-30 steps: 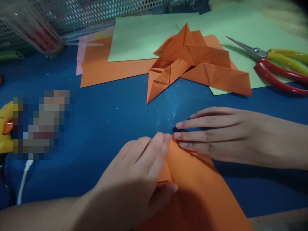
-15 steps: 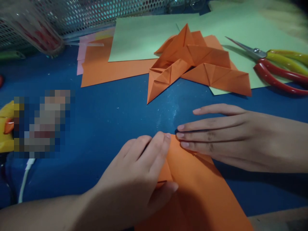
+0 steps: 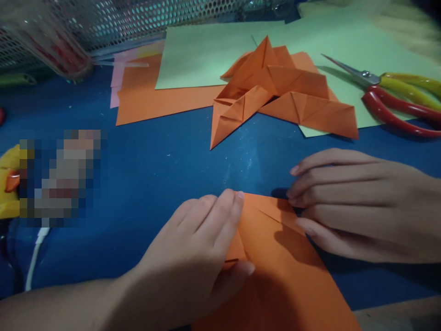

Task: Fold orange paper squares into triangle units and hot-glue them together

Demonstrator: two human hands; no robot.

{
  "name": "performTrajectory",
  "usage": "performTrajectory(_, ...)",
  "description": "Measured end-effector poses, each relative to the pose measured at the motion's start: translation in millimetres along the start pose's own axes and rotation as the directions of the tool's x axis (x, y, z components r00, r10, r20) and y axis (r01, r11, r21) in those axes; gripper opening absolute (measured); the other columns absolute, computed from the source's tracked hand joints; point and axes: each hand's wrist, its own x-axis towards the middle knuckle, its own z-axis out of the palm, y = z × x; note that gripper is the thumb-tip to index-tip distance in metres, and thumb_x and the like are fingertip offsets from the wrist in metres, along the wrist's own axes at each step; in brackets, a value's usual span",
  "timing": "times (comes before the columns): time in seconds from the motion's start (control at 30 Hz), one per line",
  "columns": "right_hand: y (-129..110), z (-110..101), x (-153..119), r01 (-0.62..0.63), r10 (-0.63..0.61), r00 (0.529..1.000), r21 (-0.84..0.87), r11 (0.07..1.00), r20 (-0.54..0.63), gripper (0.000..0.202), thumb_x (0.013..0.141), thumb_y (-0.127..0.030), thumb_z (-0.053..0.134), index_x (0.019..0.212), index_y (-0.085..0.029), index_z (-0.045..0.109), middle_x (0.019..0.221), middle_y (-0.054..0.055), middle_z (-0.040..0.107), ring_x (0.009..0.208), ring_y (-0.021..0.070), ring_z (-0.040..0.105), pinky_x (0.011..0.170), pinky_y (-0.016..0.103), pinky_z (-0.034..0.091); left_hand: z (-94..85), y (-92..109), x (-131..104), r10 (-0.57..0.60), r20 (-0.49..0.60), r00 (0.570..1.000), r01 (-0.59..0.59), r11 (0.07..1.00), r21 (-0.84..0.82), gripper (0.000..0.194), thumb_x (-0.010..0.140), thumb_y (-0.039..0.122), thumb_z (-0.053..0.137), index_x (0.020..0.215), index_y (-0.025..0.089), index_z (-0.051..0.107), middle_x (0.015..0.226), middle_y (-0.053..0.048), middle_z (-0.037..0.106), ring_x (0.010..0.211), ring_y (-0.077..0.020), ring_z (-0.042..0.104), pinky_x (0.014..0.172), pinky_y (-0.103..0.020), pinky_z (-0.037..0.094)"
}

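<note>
A folded sheet of orange paper (image 3: 285, 271) lies at the front of the table, with a crease and a narrow flap along its far right part. My left hand (image 3: 203, 248) is closed on its left side, fingertips pressed down near the far edge and the thumb lower on the sheet. At the right edge is my right hand (image 3: 344, 207), its fingers bent and drawn together. Its thumb and fingertips meet the paper around the far right corner. The underside of both hands is hidden.
Behind are folded orange paper pieces (image 3: 299, 82), pale green sheets (image 3: 196, 55), a flat orange sheet (image 3: 165, 101) and scissors (image 3: 389, 92) with red and yellow handles. A clear cup (image 3: 58, 46) stands far left, above a blurred-out object (image 3: 69, 179) with a white cable (image 3: 32, 262).
My right hand has slid right from the far edge to the paper's right corner, its straight fingers now bent. The narrow flap shows more. My left hand has stayed in place.
</note>
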Motion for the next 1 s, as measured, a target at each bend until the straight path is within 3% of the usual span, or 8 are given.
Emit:
performTrajectory(0.1, -2.6, 2.5, 5.6, -0.019, 0.016, 0.999, -0.058, 0.998, -0.043, 0.030, 0.107, -0.020, 0.057, 0.078, -0.026, 0.049, 0.069, -0.002, 0.063, 0.069, 0.0135, 0.065, 0.081, 0.035, 0.059, -1.7, -1.6, 1.0, 0.047, 0.003, 0.999, -0.047, 0.999, 0.026, 0.055, 0.115, 0.039, 0.033, 0.135, -0.002, 0.064, 0.129, -0.018, 0.075, 0.109, -0.0287, 0.063, 0.093, -0.038, 0.051)
performTrajectory(0.23, -8.6, 8.4, 9.5, -0.232, 0.230, 0.968, -0.011, 0.973, -0.103, 0.025, 0.102, -0.040, 0.064, 0.092, -0.026, 0.046, 0.080, -0.001, 0.062, 0.072, 0.0165, 0.062, 0.061, 0.033, 0.050, 3.3, 0.8, -3.9, -0.005, -0.011, 1.000, 0.005, 1.000, -0.006, 0.055, 0.114, 0.040, 0.033, 0.139, -0.001, 0.061, 0.133, -0.019, 0.071, 0.116, -0.0302, 0.061, 0.101, -0.039, 0.050)
performTrajectory(0.3, -13.0, 11.7, 10.3, -0.272, 0.271, 0.960, -0.002, 0.962, -0.075, 0.021, 0.101, -0.043, 0.062, 0.101, -0.026, 0.049, 0.085, 0.000, 0.064, 0.072, 0.0177, 0.063, 0.060, 0.033, 0.050, 7.1, 2.4, -6.4, -0.040, -0.018, 0.999, 0.039, 0.998, -0.042, 0.056, 0.114, 0.042, 0.033, 0.141, 0.000, 0.058, 0.137, -0.020, 0.068, 0.120, -0.0311, 0.059, 0.104, -0.041, 0.050)
performTrajectory(0.43, -22.8, 15.4, 9.3, -0.353, 0.353, 0.935, 0.110, 0.929, 0.015, 0.010, 0.100, -0.022, 0.058, 0.105, -0.027, 0.051, 0.092, 0.000, 0.067, 0.078, 0.0153, 0.066, 0.064, 0.028, 0.052, 10.6, 3.3, -8.1, -0.053, -0.030, 0.998, 0.051, 0.996, -0.067, 0.056, 0.114, 0.043, 0.034, 0.143, 0.000, 0.056, 0.141, -0.021, 0.063, 0.123, -0.0316, 0.057, 0.106, -0.043, 0.051)
performTrajectory(0.53, -26.3, 18.2, 6.2, -0.385, 0.396, 0.918, 0.215, 0.897, -0.005, 0.009, 0.100, -0.024, 0.062, 0.101, -0.028, 0.054, 0.098, 0.000, 0.067, 0.082, 0.0144, 0.067, 0.065, 0.025, 0.054, 11.0, 4.0, -8.5, -0.056, -0.030, 0.998, 0.054, 0.997, -0.060, 0.057, 0.114, 0.044, 0.034, 0.143, 0.000, 0.055, 0.142, -0.022, 0.060, 0.123, -0.0321, 0.057, 0.105, -0.042, 0.052)
performTrajectory(0.63, -25.8, 22.2, 3.2, -0.381, 0.400, 0.916, 0.270, 0.884, -0.017, 0.006, 0.102, -0.027, 0.061, 0.096, -0.028, 0.058, 0.103, 0.002, 0.066, 0.082, 0.0147, 0.068, 0.066, 0.025, 0.055, 11.2, 5.4, -8.7, -0.064, -0.027, 0.998, 0.063, 0.996, -0.061, 0.056, 0.113, 0.042, 0.035, 0.144, 0.000, 0.055, 0.140, -0.021, 0.060, 0.124, -0.0320, 0.057, 0.107, -0.042, 0.051)
performTrajectory(0.77, -26.3, 25.4, 1.9, -0.375, 0.393, 0.920, 0.297, 0.878, 0.001, 0.014, 0.100, -0.015, 0.054, 0.099, -0.028, 0.058, 0.106, 0.002, 0.066, 0.082, 0.0125, 0.069, 0.068, 0.023, 0.056, 8.0, 4.9, -6.1, -0.049, -0.027, 0.998, 0.048, 0.998, -0.031, 0.055, 0.114, 0.040, 0.033, 0.142, -0.002, 0.054, 0.137, -0.021, 0.064, 0.124, -0.0318, 0.058, 0.107, -0.041, 0.050)
performTrajectory(1.0, -28.7, 26.7, 1.4, -0.312, 0.328, 0.945, 0.293, 0.904, -0.007, 0.021, 0.101, -0.009, 0.047, 0.099, -0.028, 0.055, 0.108, 0.001, 0.066, 0.090, 0.0094, 0.069, 0.078, 0.018, 0.057, 0.4, -1.5, -3.0, 0.000, -0.023, 1.000, 0.002, 0.996, 0.089, 0.058, 0.113, 0.044, 0.033, 0.134, -0.004, 0.057, 0.130, -0.024, 0.069, 0.115, -0.0328, 0.063, 0.099, -0.040, 0.053)
